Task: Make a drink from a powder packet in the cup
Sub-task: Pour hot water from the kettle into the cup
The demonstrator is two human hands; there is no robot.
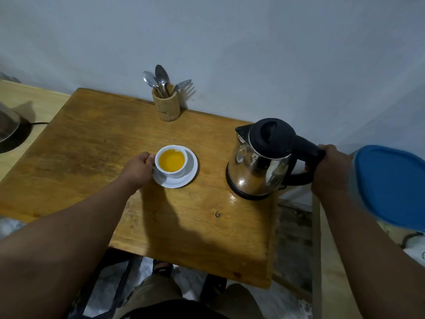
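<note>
A white cup full of orange liquid stands on a white saucer in the middle of the wooden table. My left hand grips the cup's left side, at its handle. A steel electric kettle with a black lid rests upright near the table's right edge. My right hand is closed around its black handle. No powder packet is in view.
A wooden holder with two spoons and a fork stands at the table's back edge by the wall. A blue-lidded container sits to the far right. A dark appliance with a cord lies on the counter at left.
</note>
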